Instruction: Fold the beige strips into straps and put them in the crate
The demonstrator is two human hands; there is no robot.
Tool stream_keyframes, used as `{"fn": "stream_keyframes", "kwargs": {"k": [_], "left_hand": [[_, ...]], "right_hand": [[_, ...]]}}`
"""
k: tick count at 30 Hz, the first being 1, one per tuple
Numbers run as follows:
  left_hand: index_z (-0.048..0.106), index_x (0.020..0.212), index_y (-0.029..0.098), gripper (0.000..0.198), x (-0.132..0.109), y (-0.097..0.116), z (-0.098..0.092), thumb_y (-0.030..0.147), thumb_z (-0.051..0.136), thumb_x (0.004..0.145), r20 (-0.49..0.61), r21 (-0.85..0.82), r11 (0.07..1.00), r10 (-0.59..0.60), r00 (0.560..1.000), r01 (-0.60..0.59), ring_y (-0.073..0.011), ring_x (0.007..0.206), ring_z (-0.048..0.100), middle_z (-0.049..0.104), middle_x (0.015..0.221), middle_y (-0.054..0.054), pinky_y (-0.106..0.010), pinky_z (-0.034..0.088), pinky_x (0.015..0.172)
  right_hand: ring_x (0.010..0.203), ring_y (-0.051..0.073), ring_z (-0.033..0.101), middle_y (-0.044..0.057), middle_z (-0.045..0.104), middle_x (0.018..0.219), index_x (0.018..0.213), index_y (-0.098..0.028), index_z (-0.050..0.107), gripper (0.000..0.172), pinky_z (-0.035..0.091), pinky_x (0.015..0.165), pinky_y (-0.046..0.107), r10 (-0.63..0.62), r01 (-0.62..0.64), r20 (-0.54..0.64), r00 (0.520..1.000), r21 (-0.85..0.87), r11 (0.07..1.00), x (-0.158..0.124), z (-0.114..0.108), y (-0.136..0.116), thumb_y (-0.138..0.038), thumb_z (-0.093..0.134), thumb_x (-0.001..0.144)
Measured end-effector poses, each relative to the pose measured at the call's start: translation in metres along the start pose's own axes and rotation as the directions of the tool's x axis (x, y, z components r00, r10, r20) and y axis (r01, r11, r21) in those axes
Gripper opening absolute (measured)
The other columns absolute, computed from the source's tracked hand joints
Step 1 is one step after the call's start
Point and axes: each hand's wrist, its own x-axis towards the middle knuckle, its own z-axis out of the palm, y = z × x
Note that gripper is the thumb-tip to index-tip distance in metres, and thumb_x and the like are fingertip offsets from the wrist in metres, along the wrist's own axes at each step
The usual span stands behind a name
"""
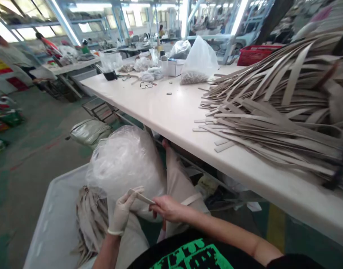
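Observation:
My left hand [121, 213], in a white glove, pinches one end of a thin beige strip [141, 197]. My bare right hand [166, 207] grips the strip's other end. Both hands hover over my lap, in front of a big clear plastic bag [126, 160]. Below the left hand, a bundle of beige strips [89, 220] lies in a white bin [53, 220].
A long white table [165, 108] runs along my right, heaped with many beige strips [280, 97]. On it farther off are a filled plastic bag [198, 61], eyeglasses [146, 85] and a small white box [175, 67]. A red crate [252, 54] sits behind. People work at far tables.

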Motion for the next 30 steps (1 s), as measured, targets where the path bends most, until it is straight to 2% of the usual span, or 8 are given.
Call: {"fn": "stream_keyframes", "kwargs": {"k": [3,5,9,12,14,18,23,30], "left_hand": [[0.081,0.099,0.034,0.038,0.022,0.027,-0.005,0.061,0.057,0.087,-0.044,-0.043,0.999,0.031,0.999,-0.033,-0.0317,0.120,0.066,0.077,0.115,-0.002,-0.048,0.045,0.112],[0.078,0.109,0.024,0.046,0.048,0.042,-0.014,0.060,0.060,0.086,-0.174,0.009,0.995,0.095,0.980,-0.095,-0.0303,0.120,0.065,0.075,0.120,-0.008,-0.046,0.046,0.111],[0.070,0.122,0.017,0.049,0.117,0.061,-0.052,0.052,0.060,0.089,-0.395,0.265,0.935,0.330,0.857,-0.237,-0.0262,0.132,0.056,0.068,0.131,-0.011,-0.039,0.036,0.117],[0.067,0.125,0.013,0.046,0.157,0.067,-0.072,0.043,0.062,0.090,-0.456,0.401,0.905,0.332,0.826,-0.143,-0.0272,0.139,0.049,0.060,0.142,-0.016,-0.038,0.029,0.121],[0.065,0.126,0.010,0.048,0.166,0.061,-0.068,0.038,0.068,0.087,-0.420,0.490,0.870,0.283,0.862,-0.047,-0.0309,0.143,0.042,0.055,0.146,-0.021,-0.041,0.024,0.122],[0.065,0.126,0.014,0.057,0.145,0.018,-0.023,0.032,0.080,0.075,-0.096,0.601,0.799,0.106,0.990,-0.027,-0.0380,0.148,0.033,0.051,0.150,-0.021,-0.047,0.017,0.123],[0.066,0.128,0.016,0.069,0.088,-0.047,0.034,0.032,0.087,0.064,0.009,0.519,0.854,0.027,1.000,-0.027,-0.0407,0.147,0.035,0.049,0.150,-0.024,-0.045,0.016,0.123],[0.068,0.127,0.021,0.063,0.036,-0.077,0.059,0.037,0.084,0.067,0.087,0.513,0.859,-0.039,0.995,-0.011,-0.0361,0.142,0.044,0.054,0.148,-0.016,-0.042,0.027,0.124]], "right_hand": [[0.060,0.021,0.063,-0.002,0.067,0.063,0.069,-0.030,0.063,0.030,0.047,0.059,0.033,0.033,-0.033,-0.032,0.999,-0.003,0.999,-0.004,-0.018,0.017,-0.046,0.053,0.091],[0.063,0.024,0.063,0.002,0.066,0.066,0.070,-0.028,0.060,0.034,0.046,0.062,0.037,0.056,-0.056,-0.070,0.996,0.016,0.998,-0.001,-0.025,0.033,-0.051,0.049,0.093],[0.052,0.020,0.053,0.001,0.057,0.059,0.074,-0.025,0.058,0.044,0.043,0.058,0.034,0.120,-0.116,-0.104,0.987,0.038,0.993,0.011,-0.028,0.056,-0.056,0.037,0.097],[0.052,0.018,0.051,0.000,0.055,0.059,0.077,-0.024,0.061,0.043,0.042,0.057,0.031,0.128,-0.126,-0.103,0.986,0.026,0.992,0.015,-0.026,0.061,-0.056,0.039,0.096],[0.052,0.018,0.051,0.000,0.057,0.061,0.079,-0.024,0.061,0.043,0.042,0.056,0.031,0.120,-0.116,-0.106,0.987,0.042,0.992,0.017,-0.025,0.062,-0.056,0.039,0.096],[0.051,0.016,0.051,0.002,0.063,0.070,0.086,-0.023,0.062,0.044,0.043,0.053,0.030,0.133,-0.120,-0.109,0.985,0.122,0.985,0.019,-0.022,0.069,-0.058,0.038,0.097],[0.051,0.015,0.051,0.002,0.067,0.077,0.095,-0.022,0.062,0.042,0.044,0.053,0.029,0.147,-0.135,-0.071,0.987,0.148,0.980,0.020,-0.020,0.075,-0.056,0.038,0.099],[0.050,0.014,0.052,0.002,0.067,0.078,0.095,-0.021,0.061,0.039,0.044,0.052,0.027,0.144,-0.131,-0.057,0.988,0.182,0.975,0.021,-0.020,0.073,-0.054,0.040,0.098]]}}
